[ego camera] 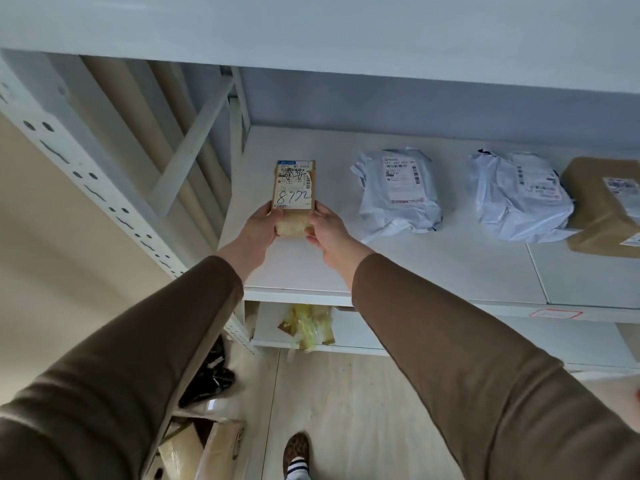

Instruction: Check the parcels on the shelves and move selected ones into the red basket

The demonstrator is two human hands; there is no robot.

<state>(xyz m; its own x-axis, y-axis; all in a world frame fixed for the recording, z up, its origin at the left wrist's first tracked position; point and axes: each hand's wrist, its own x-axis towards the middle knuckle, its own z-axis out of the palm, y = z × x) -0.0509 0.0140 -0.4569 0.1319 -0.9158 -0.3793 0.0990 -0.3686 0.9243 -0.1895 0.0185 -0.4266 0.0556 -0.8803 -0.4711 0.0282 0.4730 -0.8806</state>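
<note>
Brown cardboard, a small box (294,195), is held over the left end of the white shelf (450,268), label side up; the label carries handwritten figures in black marker. The left hand (258,225) grips the box's near left edge, its thumb lying on the label's lower corner and its fingers curled underneath. The right hand (327,228) grips the near right edge the same way, thumb on top, fingers wrapped below. Both arms wear brown sleeves (450,358). Whether the far end of the box touches the shelf cannot be told. To the right on the same shelf lie a white bag (398,192) with a printed label, then a second white bag (519,199), and touching that one a brown parcel (602,209) cut by the picture's edge. The bags are well apart from the box. On the shelf below, a yellow packet (308,327) shows under the front lip. A patterned shoe (296,452) stands on the pale floor, with black bags (211,375) and cartons (194,448) at the left.
</note>
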